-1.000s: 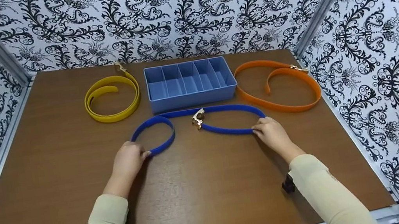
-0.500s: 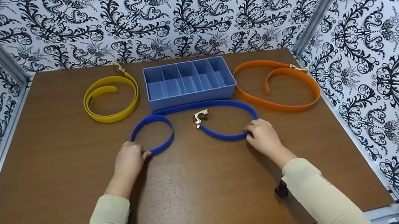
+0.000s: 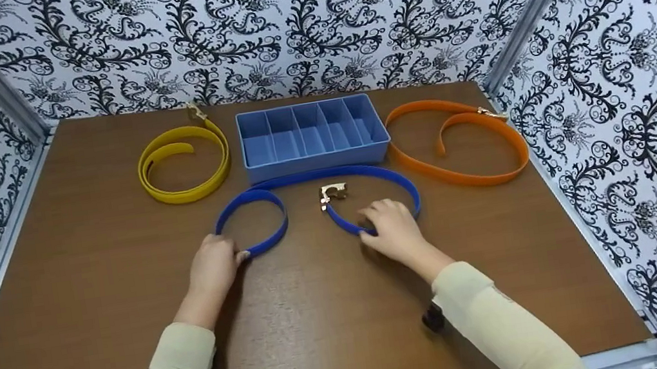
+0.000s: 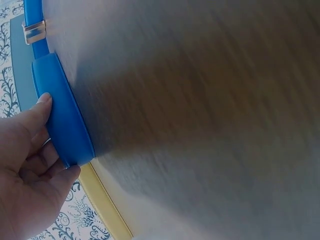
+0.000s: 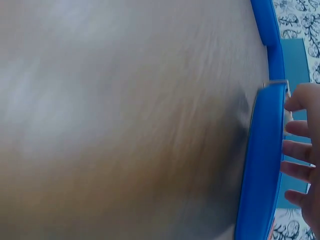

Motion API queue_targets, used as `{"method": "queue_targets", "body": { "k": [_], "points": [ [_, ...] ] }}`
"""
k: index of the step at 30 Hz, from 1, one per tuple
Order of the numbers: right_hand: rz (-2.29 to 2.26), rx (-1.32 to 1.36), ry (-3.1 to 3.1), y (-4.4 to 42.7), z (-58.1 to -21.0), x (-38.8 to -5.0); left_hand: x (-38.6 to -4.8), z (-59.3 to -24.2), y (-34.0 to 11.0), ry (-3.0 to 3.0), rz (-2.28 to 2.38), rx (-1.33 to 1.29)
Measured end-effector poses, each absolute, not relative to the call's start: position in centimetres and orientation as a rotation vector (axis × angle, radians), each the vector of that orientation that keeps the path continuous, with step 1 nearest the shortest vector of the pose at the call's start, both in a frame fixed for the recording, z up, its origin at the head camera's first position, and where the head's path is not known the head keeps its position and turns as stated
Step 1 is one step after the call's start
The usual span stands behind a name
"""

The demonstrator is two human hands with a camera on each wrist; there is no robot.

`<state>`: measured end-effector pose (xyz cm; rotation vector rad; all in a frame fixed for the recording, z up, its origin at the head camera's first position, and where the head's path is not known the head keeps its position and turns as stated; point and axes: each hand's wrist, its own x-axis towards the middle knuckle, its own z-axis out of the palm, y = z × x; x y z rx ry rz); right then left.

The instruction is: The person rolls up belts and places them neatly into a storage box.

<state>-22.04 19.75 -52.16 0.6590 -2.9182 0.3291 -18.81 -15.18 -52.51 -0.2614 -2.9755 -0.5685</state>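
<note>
— What stands at the back of the surface (image 3: 307, 344)?
— The box (image 3: 317, 163), in front of the wall (image 3: 292, 27). The left belt (image 3: 190, 195) lies to its left, the right belt (image 3: 484, 179) just beside it on the right.
— And the middle belt (image 3: 330, 173)?
— In front of the box, looped at the left, curving round at the right.
— The hands?
— The left hand (image 3: 214, 263) is at the loop's near left side, the right hand (image 3: 394, 230) at the curve's near side. The buckle (image 3: 333, 193) lies between them, farther back, before the box.
</note>
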Motion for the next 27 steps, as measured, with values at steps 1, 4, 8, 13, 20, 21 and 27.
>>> {"method": "queue_targets", "body": {
  "k": [1, 4, 8, 13, 20, 21, 27],
  "points": [
    [0.332, 0.656, -2.929, 19.2, -52.1, -22.2, -18.8, -52.5, -15.2, -2.978, -0.572, -0.265],
    [0.341, 0.652, -2.949, 17.8, -52.1, -22.9, -18.8, -52.5, -15.2, -2.986, -0.574, -0.272],
    [0.368, 0.686, -2.939, 16.3, -52.3, -23.6, -18.9, -52.3, -15.3, -2.993, -0.566, -0.278],
    [0.428, 0.763, -2.858, 15.2, -52.9, -24.1, -19.1, -52.3, -15.3, -2.994, -0.527, -0.295],
    [0.457, 0.802, -2.707, 15.2, -53.3, -23.8, -19.2, -52.3, -15.1, -2.998, -0.491, -0.29],
    [0.433, 0.808, -2.686, 15.3, -53.3, -23.7, -19.2, -52.3, -15.1, -3.004, -0.483, -0.287],
    [0.349, 0.838, -2.616, 15.8, -53.3, -23.2, -19.2, -52.1, -15.2, -3.039, -0.428, -0.271]
  ]
}}
